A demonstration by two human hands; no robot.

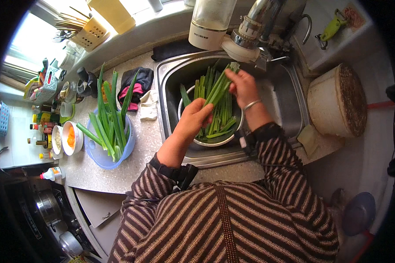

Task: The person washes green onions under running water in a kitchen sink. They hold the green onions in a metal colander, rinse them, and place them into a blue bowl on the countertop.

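My left hand (197, 115) grips the lower end of a bunch of green scallion leaves (218, 89). At the bunch's far end, my right hand (243, 84) has its fingers closed around the leaves, with a bangle on that wrist. Both hands are above a round metal basin (214, 144) standing in the steel sink (273, 95). More cut scallion greens (222, 120) fill the basin, partly hidden by my hands. Left of the sink, a blue plastic basin (127, 152) holds long scallions (110, 121), some reaching past its rim.
A faucet with a water filter (208, 33) overhangs the sink's back. Dark and pink cloths (136, 85) and a white cloth (148, 105) lie beside it. Two white bowls (73, 149) are at the left. A round wooden block (335, 98) stands at the right.
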